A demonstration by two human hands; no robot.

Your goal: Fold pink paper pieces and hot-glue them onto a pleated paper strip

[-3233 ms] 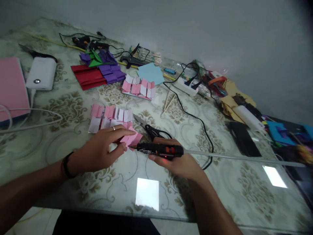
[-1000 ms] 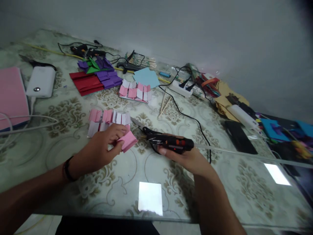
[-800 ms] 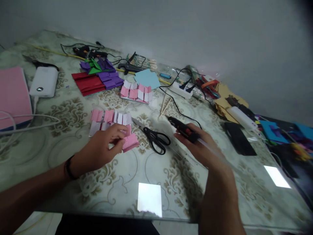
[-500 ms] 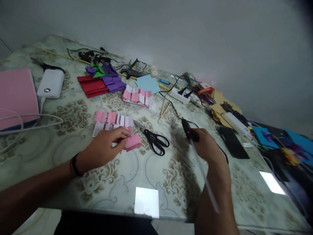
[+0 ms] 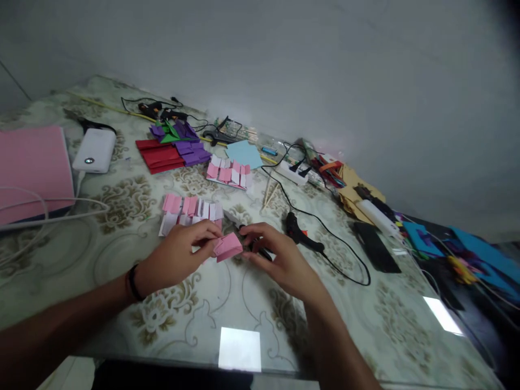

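Between thumb and fingers, my left hand pinches a small folded pink paper piece. My right hand is just right of that piece, fingers apart and holding nothing, over the black-handled scissors, which it partly hides. Behind my left hand lies a folded pink-and-white paper strip panel, its near part covered by the hand. A second pink-and-white panel rests farther back. The black glue gun lies on the table to the right of my right hand.
At the back left are red folded paper and purple folded paper. A white power bank sits by pink sheets. A power strip, a black phone and trailing cords occupy the right side.
My right hand has put down the glue gun and moved left to beside the pink paper piece. My left hand still holds that piece. The view has shifted slightly.
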